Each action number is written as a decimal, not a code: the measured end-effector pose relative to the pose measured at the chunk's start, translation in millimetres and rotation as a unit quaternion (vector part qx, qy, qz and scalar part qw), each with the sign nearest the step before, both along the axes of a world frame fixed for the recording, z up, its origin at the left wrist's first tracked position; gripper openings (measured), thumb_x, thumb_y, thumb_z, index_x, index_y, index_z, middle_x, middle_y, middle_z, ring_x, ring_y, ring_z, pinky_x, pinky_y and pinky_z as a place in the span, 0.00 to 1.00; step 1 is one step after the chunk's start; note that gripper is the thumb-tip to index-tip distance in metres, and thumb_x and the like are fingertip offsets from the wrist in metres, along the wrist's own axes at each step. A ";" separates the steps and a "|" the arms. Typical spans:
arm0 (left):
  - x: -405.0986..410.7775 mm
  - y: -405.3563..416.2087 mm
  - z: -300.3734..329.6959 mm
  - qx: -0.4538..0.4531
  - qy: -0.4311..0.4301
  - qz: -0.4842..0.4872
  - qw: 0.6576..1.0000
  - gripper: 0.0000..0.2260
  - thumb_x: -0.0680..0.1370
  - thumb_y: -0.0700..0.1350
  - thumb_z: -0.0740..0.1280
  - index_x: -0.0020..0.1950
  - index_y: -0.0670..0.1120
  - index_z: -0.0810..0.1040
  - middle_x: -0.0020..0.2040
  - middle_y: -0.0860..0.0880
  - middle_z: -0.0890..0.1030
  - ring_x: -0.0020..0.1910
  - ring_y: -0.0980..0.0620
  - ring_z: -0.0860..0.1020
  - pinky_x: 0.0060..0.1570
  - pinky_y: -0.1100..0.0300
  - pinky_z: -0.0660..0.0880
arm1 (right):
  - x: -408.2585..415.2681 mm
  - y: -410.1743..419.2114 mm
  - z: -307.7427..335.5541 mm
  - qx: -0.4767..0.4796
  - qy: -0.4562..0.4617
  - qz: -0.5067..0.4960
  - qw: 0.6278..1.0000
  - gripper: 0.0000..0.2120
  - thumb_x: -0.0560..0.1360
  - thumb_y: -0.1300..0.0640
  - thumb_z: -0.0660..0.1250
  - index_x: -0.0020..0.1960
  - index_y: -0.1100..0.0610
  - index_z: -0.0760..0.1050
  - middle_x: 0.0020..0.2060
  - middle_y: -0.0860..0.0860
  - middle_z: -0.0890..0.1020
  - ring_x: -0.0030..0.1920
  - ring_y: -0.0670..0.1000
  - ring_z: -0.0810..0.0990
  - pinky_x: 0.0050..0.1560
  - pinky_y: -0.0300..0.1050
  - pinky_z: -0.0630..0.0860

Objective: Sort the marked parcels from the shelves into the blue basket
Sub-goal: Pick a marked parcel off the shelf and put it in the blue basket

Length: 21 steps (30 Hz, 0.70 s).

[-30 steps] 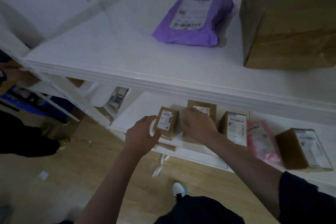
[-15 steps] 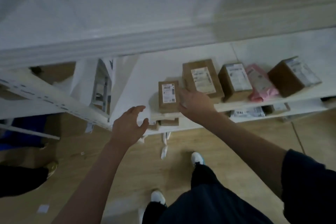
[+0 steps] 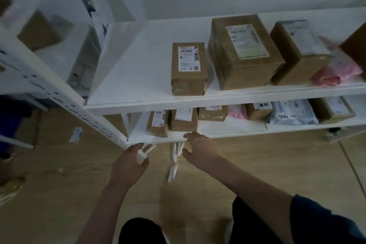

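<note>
A small brown box with a white label stands on the white middle shelf, left of a bigger labelled box and another brown box. On the lower shelf lie several parcels: two small brown boxes at the left, a pink bag, a grey bag. My right hand is at the lower shelf's front edge, fingers spread, empty, just below the small boxes. My left hand hovers lower left, fingers curled and apart. The blue basket is out of sight.
A white perforated shelf post runs diagonally at the left. A pink bag lies at the middle shelf's right end. White paper strips lie on the wooden floor. Another person's shoe shows at far left.
Both hands left the small box on the middle shelf and dropped to the lower shelf's front edge. My view lowered, so the top shelf with the purple bag went out of view.
</note>
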<state>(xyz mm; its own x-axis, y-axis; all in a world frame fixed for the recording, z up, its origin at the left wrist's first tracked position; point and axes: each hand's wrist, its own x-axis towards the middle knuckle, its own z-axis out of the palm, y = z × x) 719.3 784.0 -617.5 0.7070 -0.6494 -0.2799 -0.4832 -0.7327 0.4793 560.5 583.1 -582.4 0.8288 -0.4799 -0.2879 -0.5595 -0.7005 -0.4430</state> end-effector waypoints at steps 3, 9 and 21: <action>28.9 -15.5 -62.1 -0.022 -0.004 0.019 1.000 0.28 0.76 0.49 0.74 0.74 0.51 0.71 0.70 0.50 0.76 0.66 0.48 0.76 0.60 0.49 0.76 | 24.8 -13.9 -65.6 -0.020 0.003 0.013 1.000 0.26 0.78 0.46 0.64 0.74 0.53 0.66 0.64 0.52 0.76 0.61 0.55 0.77 0.55 0.50 0.78; 67.0 -44.2 -152.8 -0.088 -0.053 0.028 0.994 0.35 0.73 0.52 0.77 0.77 0.47 0.67 0.71 0.48 0.74 0.67 0.47 0.74 0.62 0.47 0.75 | 77.5 -25.1 -165.9 -0.041 -0.047 0.009 0.998 0.30 0.76 0.43 0.66 0.74 0.53 0.65 0.62 0.53 0.77 0.59 0.56 0.78 0.52 0.48 0.76; 81.8 -90.6 -217.3 -0.211 -0.063 0.020 0.975 0.29 0.72 0.53 0.78 0.70 0.54 0.72 0.63 0.57 0.80 0.61 0.54 0.78 0.57 0.56 0.73 | 126.7 -28.8 -245.0 -0.105 -0.155 0.015 0.982 0.22 0.75 0.42 0.67 0.58 0.57 0.72 0.50 0.54 0.80 0.50 0.58 0.80 0.45 0.47 0.72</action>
